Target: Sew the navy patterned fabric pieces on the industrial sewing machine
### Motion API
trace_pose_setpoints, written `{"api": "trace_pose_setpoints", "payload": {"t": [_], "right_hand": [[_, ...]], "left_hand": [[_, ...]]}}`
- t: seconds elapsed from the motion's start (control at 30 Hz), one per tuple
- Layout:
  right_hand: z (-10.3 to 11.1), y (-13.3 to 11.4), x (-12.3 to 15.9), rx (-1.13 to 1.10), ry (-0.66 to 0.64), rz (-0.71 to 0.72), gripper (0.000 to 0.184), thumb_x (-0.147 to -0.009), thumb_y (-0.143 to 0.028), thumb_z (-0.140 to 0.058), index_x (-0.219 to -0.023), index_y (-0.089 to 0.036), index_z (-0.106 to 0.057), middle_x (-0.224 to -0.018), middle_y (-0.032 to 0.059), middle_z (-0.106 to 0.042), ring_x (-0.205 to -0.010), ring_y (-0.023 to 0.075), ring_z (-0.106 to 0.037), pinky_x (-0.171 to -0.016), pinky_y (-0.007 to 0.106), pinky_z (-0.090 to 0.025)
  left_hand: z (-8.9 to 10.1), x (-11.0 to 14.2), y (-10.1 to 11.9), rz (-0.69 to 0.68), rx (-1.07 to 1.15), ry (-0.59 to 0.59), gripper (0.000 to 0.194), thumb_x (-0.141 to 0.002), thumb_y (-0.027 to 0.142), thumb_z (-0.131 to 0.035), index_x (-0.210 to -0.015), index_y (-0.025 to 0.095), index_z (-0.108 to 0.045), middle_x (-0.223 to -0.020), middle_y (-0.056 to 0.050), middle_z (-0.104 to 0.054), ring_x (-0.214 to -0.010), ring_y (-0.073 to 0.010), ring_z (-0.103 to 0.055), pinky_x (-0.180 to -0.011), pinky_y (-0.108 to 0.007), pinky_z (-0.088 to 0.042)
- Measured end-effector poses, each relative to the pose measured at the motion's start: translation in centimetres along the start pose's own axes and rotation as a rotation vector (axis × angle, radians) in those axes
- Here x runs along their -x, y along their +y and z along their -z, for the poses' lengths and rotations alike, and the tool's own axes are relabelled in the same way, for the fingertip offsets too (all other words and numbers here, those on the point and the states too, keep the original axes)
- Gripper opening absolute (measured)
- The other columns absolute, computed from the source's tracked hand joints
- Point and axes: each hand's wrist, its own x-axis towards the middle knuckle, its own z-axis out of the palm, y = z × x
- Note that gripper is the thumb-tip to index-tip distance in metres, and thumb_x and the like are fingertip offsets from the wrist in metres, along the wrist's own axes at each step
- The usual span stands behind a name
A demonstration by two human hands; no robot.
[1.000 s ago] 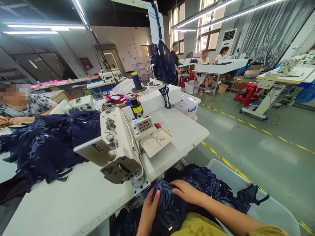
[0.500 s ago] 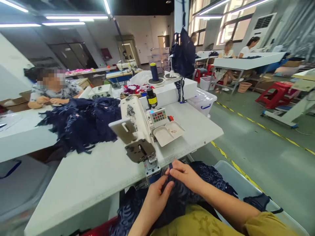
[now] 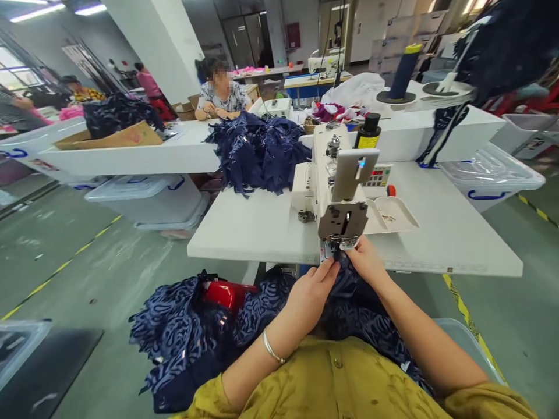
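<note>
A piece of dark navy patterned fabric point(image 3: 345, 276) runs from my lap up to the needle area of the white sewing machine point(image 3: 323, 151). My left hand point(image 3: 312, 291) pinches the cloth just in front of the needle plate, thumb and fingers together. On the other side, close under the machine head, my right hand point(image 3: 365, 262) has its fingers closed on the same fabric. Its fingertips are partly hidden by the presser area. More navy patterned garments point(image 3: 183, 331) lie heaped at my left, over a red stool point(image 3: 227, 294).
A pile of navy garments point(image 3: 264, 151) lies left of the machine. The white table point(image 3: 244, 227) carries a small two-part tray point(image 3: 395, 215) with tiny pieces. A thread cone point(image 3: 404, 73) stands behind. Lidded plastic bins point(image 3: 148, 198) flank the table; a co-worker point(image 3: 222, 93) sits across.
My view has swung left. Both hands have moved from in front of the table edge up to the machine's needle area, bringing the fabric along.
</note>
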Motion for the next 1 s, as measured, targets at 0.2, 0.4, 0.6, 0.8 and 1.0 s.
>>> {"api": "trace_pose_setpoints", "payload": {"t": [0.2, 0.4, 0.6, 0.8, 1.0], "right_hand": [[0.1, -0.8, -1.1, 0.256, -0.007, 0.148, 0.035, -0.083, -0.032, -0.05, -0.111, -0.018, -0.064, -0.115, 0.011, -0.067, -0.107, 0.0278, -0.059, -0.091, 0.044, -0.047], [-0.4, -0.3, -2.0, 0.272, 0.057, 0.172, 0.039, -0.078, -0.034, -0.055, -0.112, -0.015, -0.062, -0.114, 0.0145, -0.067, -0.106, 0.0308, -0.062, -0.089, 0.046, -0.05], [-0.4, -0.1, -2.3, 0.255, 0.036, 0.197, 0.034, -0.08, -0.034, -0.055, -0.109, -0.016, -0.062, -0.11, 0.0125, -0.069, -0.104, 0.0285, -0.063, -0.09, 0.046, -0.05], [-0.6, -0.5, -2.6, 0.256, 0.037, 0.221, 0.034, -0.081, -0.036, -0.054, -0.107, -0.016, -0.062, -0.11, 0.013, -0.069, -0.103, 0.028, -0.063, -0.089, 0.045, -0.051], [-0.5, 0.5, -2.9, 0.234, 0.052, 0.211, 0.036, -0.081, -0.037, -0.053, -0.109, -0.015, -0.06, -0.113, 0.0151, -0.067, -0.106, 0.0288, -0.061, -0.091, 0.046, -0.049]], "left_hand": [[-0.2, -0.2, 0.9, 0.028, -0.072, -0.039, 0.059, -0.082, -0.001, -0.033, -0.14, 0.008, -0.036, -0.14, -0.017, -0.048, -0.103, -0.0207, -0.061, -0.09, -0.034, -0.054], [0.5, -0.7, 1.6, 0.076, -0.103, -0.074, 0.061, -0.082, 0.003, -0.041, -0.142, 0.006, -0.033, -0.142, -0.018, -0.046, -0.1, -0.0207, -0.062, -0.089, -0.033, -0.054], [0.7, -1.1, 2.1, 0.109, -0.142, -0.104, 0.059, -0.081, 0.003, -0.04, -0.14, 0.003, -0.036, -0.139, -0.018, -0.048, -0.089, -0.0192, -0.062, -0.081, -0.031, -0.056], [0.4, -1.2, 2.1, 0.092, -0.177, -0.07, 0.057, -0.082, 0.004, -0.039, -0.139, 0.004, -0.039, -0.138, -0.019, -0.05, -0.088, -0.0186, -0.063, -0.081, -0.03, -0.056], [0.7, -1.4, 2.3, 0.106, -0.206, -0.074, 0.053, -0.084, 0.004, -0.04, -0.137, 0.003, -0.042, -0.135, -0.019, -0.053, -0.085, -0.0185, -0.064, -0.077, -0.03, -0.057]]}}
